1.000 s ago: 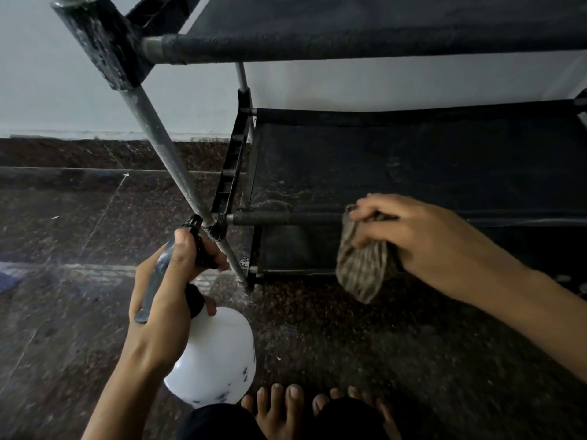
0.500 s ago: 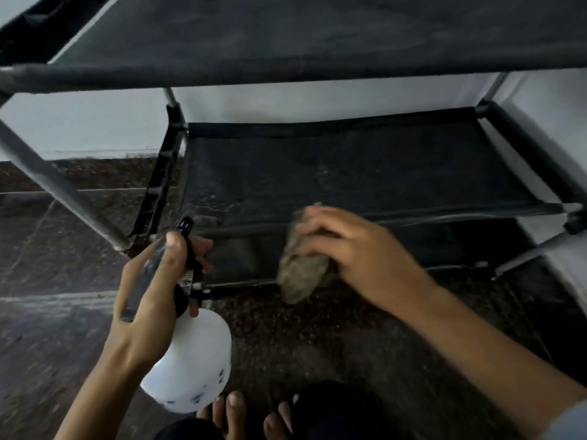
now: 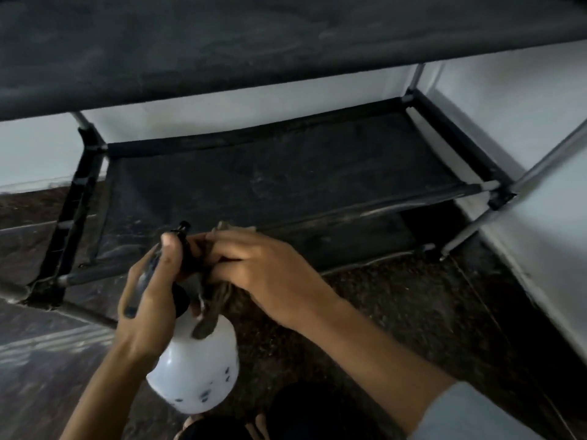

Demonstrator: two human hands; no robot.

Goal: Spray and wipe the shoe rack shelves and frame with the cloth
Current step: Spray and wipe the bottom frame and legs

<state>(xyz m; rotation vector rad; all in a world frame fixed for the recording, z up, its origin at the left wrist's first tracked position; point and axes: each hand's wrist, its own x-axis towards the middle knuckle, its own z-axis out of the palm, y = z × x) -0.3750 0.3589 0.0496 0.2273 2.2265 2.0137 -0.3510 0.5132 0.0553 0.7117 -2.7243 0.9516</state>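
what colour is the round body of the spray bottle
White, with a few small dark marks low down, on the spray bottle; the head view shows it.

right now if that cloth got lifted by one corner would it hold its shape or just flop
Probably flop. The cloth hangs in limp folds below the right hand that grips it, draping against the spray bottle. It looks thin and light, so it should bunch easily rather than stay flat.

Both forearms are bare; behind the right hand (image 3: 270, 274) a pale grey sleeve (image 3: 470, 414) begins (upper arm only), and the toes (image 3: 254, 423) are bare.
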